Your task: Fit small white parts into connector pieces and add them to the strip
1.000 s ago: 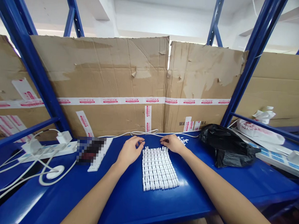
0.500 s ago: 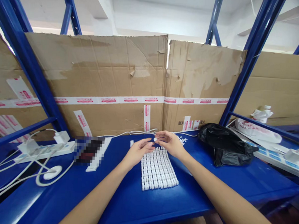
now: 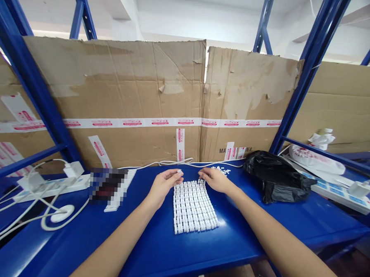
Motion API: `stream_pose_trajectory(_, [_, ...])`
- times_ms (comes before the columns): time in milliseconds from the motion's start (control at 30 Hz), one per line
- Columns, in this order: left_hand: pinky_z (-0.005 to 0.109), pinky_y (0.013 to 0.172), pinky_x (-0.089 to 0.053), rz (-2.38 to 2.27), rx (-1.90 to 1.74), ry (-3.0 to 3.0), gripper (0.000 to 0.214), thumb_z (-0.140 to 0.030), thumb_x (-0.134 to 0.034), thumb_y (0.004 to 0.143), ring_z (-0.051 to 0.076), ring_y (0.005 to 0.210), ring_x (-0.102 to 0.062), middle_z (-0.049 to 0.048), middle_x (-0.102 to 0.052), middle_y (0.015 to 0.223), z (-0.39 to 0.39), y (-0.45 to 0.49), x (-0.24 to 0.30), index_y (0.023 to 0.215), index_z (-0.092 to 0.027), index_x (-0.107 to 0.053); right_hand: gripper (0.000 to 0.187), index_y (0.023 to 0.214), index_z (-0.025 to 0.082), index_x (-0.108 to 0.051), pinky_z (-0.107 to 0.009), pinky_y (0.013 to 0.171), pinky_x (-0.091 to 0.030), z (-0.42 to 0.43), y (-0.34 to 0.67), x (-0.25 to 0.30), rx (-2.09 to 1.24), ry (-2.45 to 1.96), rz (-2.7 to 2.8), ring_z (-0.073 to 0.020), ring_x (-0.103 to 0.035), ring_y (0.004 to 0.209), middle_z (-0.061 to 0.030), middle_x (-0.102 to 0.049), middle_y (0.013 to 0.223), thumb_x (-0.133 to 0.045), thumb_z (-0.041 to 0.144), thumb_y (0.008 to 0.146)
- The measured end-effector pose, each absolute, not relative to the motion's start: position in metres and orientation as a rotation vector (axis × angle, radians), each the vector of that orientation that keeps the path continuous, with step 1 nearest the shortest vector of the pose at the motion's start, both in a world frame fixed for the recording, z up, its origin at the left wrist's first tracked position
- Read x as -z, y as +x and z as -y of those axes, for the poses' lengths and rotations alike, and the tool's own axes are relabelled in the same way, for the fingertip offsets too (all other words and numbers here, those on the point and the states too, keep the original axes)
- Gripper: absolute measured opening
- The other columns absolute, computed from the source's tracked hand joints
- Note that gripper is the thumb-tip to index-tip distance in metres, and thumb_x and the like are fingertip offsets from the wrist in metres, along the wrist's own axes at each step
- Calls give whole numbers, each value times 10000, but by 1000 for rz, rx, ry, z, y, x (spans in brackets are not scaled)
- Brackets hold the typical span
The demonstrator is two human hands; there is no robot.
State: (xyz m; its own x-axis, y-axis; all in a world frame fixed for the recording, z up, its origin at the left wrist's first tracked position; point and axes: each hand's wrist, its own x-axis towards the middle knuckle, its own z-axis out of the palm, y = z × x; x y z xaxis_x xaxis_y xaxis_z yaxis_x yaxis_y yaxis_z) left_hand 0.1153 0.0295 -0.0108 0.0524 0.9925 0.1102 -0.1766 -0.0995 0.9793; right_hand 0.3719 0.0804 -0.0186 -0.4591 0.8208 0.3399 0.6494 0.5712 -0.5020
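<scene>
Desk: blue, carrying a white plastic connector mat.
Left hand: half open, white piece at fingertips, grip unclear.
Right hand: loosely curled at mat's far edge, holding nothing visible.
Handling: mat likely light, stiff; take by edges.

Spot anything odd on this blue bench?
Yes: loose white pieces lie scattered on the blue bench, just behind the white grid and beside the right hand. They look spilled next to the grid's tidy rows.

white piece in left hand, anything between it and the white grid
nothing visible: the small white piece held in the left hand sits just beyond the white grid, with only its fingers between
</scene>
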Motion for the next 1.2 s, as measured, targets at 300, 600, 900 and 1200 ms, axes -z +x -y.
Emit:
stream_pose_trajectory(300, [380, 993, -570, -978, -1339, 1147, 470, -373, -925, 685, 214, 945, -753, 111, -798, 1009, -28, 117, 10, 1053, -132, -760, 281, 1055, 188, -733, -295, 851, -502, -76, 356, 21, -466, -1098, 2261, -209, -718, 927, -67, -780, 1011, -487, 322, 1039])
stream_pose_trajectory(600, [427, 1040, -524, -1023, -1337, 1223, 472, -319, -941, 657, 263, 1056, -730, 142, -790, 1103, -28, 117, 11, 1070, -148, -788, 252, 1037, 195, -719, -325, 832, -504, -75, 360, 12, -321, -1051, 2182, -221, -713, 918, -76, -773, 999, -501, 323, 1042])
stream_pose_trajectory(900, [424, 1043, -533, -959, -1328, 1306, 442, -328, -925, 677, 263, 1065, -743, 127, -805, 1095, -25, 125, 12, 1057, -157, -778, 162, 1090, 222, -717, -299, 774, -565, -48, 330, 3, -416, -754, 2016, -174, -725, 869, -45, -774, 999, -629, 299, 978])
stream_pose_trajectory(1200, [426, 983, -570, -982, -1359, 1348, 395, -338, -923, 668, 264, 995, -762, 122, -817, 1011, -26, 126, 15, 982, -151, -772, 132, 998, 214, -692, -279, 749, -561, -39, 318, 8, -133, -741, 2015, -160, -721, 802, -27, -764, 911, -605, 146, 927])
